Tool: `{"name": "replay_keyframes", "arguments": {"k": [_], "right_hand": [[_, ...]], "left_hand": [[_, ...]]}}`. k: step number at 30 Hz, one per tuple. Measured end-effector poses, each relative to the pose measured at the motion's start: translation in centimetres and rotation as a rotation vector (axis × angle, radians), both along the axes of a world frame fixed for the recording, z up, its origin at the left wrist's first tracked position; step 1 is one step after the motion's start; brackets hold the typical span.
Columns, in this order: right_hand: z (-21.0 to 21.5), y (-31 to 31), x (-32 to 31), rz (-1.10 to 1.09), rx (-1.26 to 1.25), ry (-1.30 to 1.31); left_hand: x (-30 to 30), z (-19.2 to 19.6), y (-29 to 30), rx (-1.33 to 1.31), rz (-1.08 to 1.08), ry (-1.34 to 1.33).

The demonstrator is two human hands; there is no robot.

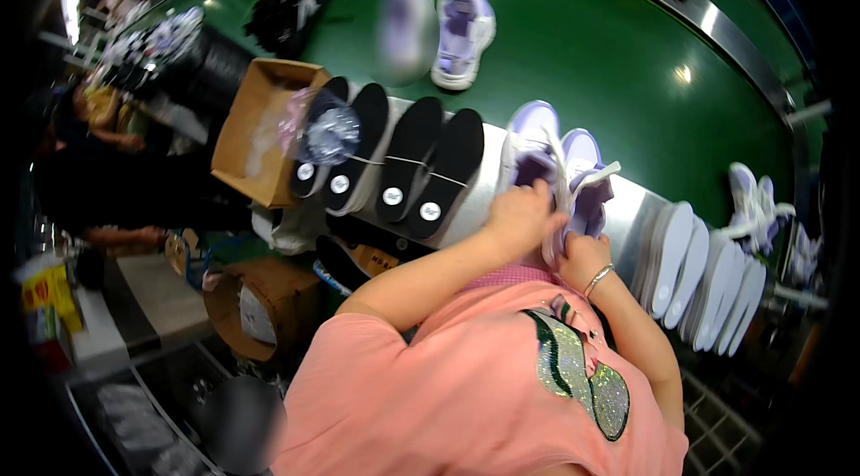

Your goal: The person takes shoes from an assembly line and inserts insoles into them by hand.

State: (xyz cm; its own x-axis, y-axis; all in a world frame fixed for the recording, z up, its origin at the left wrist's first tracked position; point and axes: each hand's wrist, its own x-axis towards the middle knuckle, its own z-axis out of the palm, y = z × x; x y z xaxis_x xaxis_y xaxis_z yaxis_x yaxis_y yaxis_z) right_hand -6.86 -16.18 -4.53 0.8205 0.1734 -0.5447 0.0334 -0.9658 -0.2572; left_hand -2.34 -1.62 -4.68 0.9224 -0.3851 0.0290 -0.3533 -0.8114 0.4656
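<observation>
Two white and lavender sneakers lie side by side in front of me, toes pointing away: a left sneaker and a right sneaker with a loose white lace. My left hand is bent over the heel and opening of the left sneaker, its thumb reaching toward the right one. At the right sneaker's heel, my right hand grips the rear edge with closed fingers. Some fingertips are hidden inside or behind the shoes.
Black insoles tied in pairs lie left, beside a cardboard box holding clear plastic. Stacks of pale insoles sit right. Another lavender pair, including a sneaker, rests on the green conveyor belt. A person is at far left.
</observation>
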Motion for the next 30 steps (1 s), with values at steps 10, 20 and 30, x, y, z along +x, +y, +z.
{"name": "replay_keyframes", "arguments": {"k": [10,20,30], "right_hand": [[4.7,0.5,1.4,0.155,0.439,-0.723],[-2.3,-3.7,0.3,-0.15,0.501,-0.421],[-5.4,-3.7,0.8,-0.137,0.373,-0.44]], "left_hand": [[5.9,-0.9,-0.9,-0.097,0.104,0.01],[15.5,2.7,0.2,-0.204,0.237,-0.471],[0.8,-3.2,8.7,0.295,0.355,-0.162]]}}
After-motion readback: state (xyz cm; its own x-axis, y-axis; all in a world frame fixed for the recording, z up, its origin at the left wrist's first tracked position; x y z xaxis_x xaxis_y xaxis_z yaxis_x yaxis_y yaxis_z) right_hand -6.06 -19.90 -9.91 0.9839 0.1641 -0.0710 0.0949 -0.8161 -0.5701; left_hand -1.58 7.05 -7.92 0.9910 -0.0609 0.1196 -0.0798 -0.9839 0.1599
